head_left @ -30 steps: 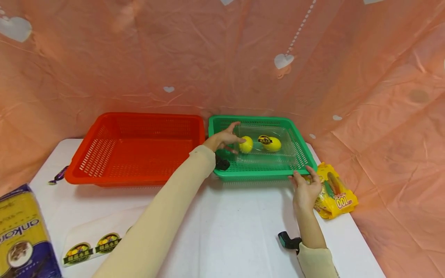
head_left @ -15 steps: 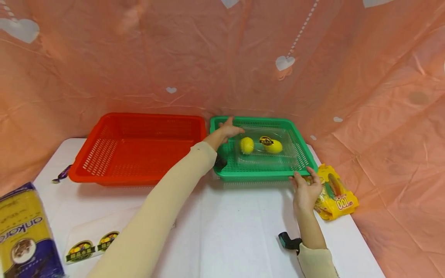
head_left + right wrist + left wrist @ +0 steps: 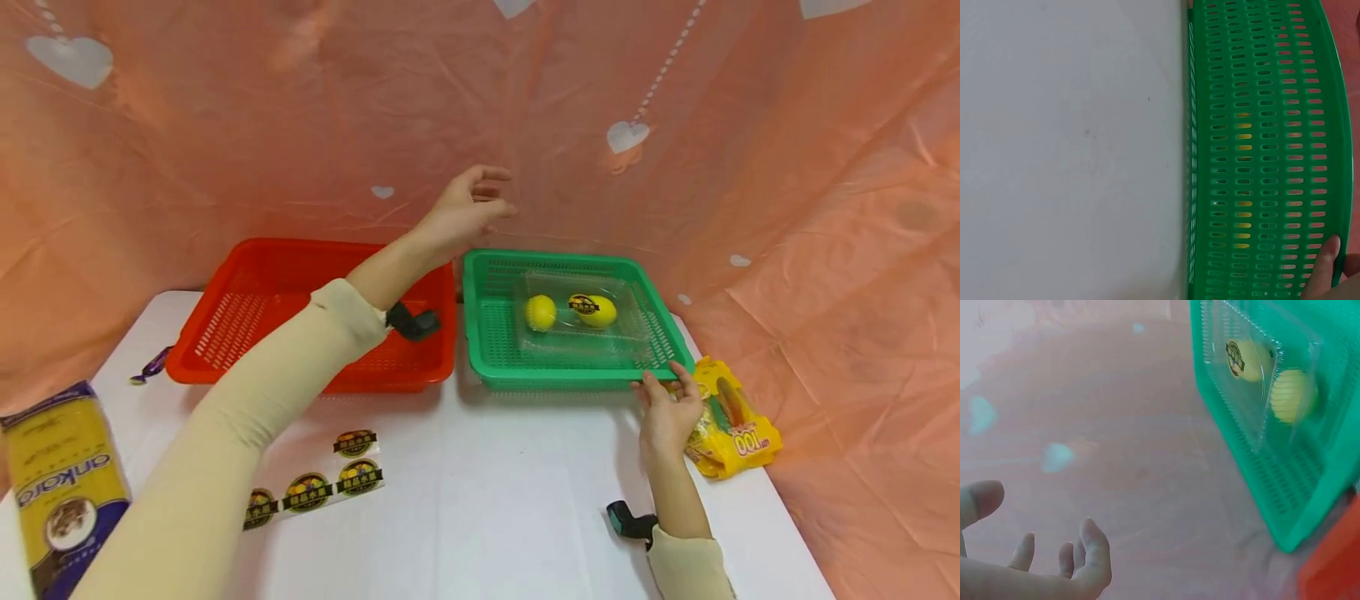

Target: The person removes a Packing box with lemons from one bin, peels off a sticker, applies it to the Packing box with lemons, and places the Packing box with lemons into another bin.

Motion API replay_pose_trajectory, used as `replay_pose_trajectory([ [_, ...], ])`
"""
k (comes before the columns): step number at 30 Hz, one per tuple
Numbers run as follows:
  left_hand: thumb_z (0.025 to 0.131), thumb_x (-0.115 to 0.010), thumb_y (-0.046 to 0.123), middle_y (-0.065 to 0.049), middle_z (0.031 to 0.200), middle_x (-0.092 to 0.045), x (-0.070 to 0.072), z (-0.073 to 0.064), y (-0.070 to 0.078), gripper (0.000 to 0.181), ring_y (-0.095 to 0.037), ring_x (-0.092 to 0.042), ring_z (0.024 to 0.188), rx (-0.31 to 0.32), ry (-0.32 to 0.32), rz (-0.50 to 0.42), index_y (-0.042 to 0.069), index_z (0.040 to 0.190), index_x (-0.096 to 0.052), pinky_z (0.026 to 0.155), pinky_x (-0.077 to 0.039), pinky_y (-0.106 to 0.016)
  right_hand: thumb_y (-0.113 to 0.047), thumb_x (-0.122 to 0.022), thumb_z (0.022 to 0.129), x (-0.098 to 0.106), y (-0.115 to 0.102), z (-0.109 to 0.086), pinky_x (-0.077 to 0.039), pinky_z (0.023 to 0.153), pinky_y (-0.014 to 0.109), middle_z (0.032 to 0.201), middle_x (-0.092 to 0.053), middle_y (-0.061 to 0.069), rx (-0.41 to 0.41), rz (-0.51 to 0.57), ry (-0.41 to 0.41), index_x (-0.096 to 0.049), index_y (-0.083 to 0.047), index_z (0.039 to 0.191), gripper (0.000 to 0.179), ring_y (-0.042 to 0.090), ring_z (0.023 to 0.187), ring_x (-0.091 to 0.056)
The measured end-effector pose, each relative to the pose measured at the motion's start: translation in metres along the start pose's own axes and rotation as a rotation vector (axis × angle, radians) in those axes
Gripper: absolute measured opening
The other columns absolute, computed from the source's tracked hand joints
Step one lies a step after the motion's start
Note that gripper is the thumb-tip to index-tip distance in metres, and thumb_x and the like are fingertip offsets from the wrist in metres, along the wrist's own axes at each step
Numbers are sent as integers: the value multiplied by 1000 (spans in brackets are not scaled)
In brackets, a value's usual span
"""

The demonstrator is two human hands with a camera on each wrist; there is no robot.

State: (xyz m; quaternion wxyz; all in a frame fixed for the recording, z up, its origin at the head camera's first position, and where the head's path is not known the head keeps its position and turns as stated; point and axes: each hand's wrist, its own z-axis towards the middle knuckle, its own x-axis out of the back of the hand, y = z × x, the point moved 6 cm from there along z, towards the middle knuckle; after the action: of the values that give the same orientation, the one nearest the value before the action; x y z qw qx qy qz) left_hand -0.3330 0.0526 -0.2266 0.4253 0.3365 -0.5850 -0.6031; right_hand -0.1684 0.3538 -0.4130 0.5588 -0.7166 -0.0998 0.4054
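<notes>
My left hand (image 3: 468, 204) is raised in the air behind the gap between the two baskets. Its fingers are loosely bent with nothing in them, and the left wrist view shows this too. A green plastic basket (image 3: 555, 377) has its front right rim pinched by my right hand (image 3: 669, 417); in the right wrist view the thumb (image 3: 1324, 265) lies on its outer wall. Inside that basket sits a clear plastic box (image 3: 633, 329). It contains two yellow lemon-like fruits, one round (image 3: 541, 314) and one longer (image 3: 604, 313), with a dark fruit sticker (image 3: 582, 304) on the lid.
Left of the green basket stands a red basket (image 3: 232, 321), partly behind my left arm. A sticker sheet (image 3: 307, 493) lies on the white table (image 3: 525, 500). Around it are a yellow-blue "ankara" package (image 3: 71, 483), a purple wrapped candy (image 3: 156, 363) and a yellow packet (image 3: 738, 429) at right.
My left hand has left the clear box, rising and moving back and left out of the green basket. More of the sticker sheet shows. The right hand keeps its grip on the rim.
</notes>
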Motion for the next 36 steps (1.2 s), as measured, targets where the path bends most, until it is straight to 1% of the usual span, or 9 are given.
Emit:
replay_pose_trajectory([
  [5,96,-64,8,-6,138,-49,9,-54,12,46,-22,-48,122,-139,-85,116,11,140,-49,99,-47,-38,20,-56,89,1,-2,4,-57,58,20,93,-29,9,7,12,2,-46,6,128,43,13,59,-61],
  [10,94,-67,7,-4,131,-51,7,-107,3,38,-19,-47,117,-322,-139,371,9,131,-58,99,-45,-41,19,-57,89,-1,-4,8,-57,59,21,93,-32,10,-4,18,0,-47,5,128,43,13,57,-61],
  [15,89,-70,5,-6,128,-52,1,-151,-22,32,-21,-48,120,-496,-108,600,6,120,-64,101,-46,-42,19,-58,89,3,-7,13,-58,58,22,92,-33,9,-19,12,4,-48,3,128,43,13,54,-60],
  [21,85,-78,14,-8,130,-56,-2,-189,-54,40,-27,-49,123,-572,-10,914,9,122,-64,98,-48,-47,18,-60,88,9,-10,18,-58,57,23,93,-32,8,-46,42,3,-48,2,127,44,14,54,-61],
  [24,84,-79,30,-13,136,-55,-4,-200,-67,52,-36,-44,131,-549,43,1141,10,129,-62,100,-42,-57,18,-61,87,12,-12,21,-58,57,24,93,-30,7,-55,56,10,-49,2,127,45,15,53,-60],
  [27,86,-69,58,-15,148,-46,-7,-207,-79,72,-44,-29,141,-446,53,1313,13,141,-56,106,-27,-70,19,-61,87,15,-14,23,-58,56,24,93,-30,7,-63,65,21,-49,1,127,45,16,51,-60],
  [30,85,-51,78,-14,158,-35,-11,-211,-88,87,-47,-14,147,-330,46,1385,20,149,-48,106,-13,-78,20,-60,86,18,-17,24,-58,55,25,94,-30,8,-69,88,30,-50,1,126,45,17,50,-59],
  [32,84,-44,83,-13,161,-29,-14,-213,-92,91,-48,-9,148,-285,45,1416,22,153,-43,104,-9,-81,21,-60,85,21,-19,25,-58,55,26,94,-30,8,-73,104,39,-50,1,126,46,17,50,-59],
  [36,83,-46,82,-13,165,-17,-19,-215,-98,95,-50,-2,147,-239,46,1433,23,156,-34,100,-7,-85,20,-61,85,27,-22,25,-58,55,26,94,-31,8,-74,107,53,-50,1,126,47,17,50,-59],
])
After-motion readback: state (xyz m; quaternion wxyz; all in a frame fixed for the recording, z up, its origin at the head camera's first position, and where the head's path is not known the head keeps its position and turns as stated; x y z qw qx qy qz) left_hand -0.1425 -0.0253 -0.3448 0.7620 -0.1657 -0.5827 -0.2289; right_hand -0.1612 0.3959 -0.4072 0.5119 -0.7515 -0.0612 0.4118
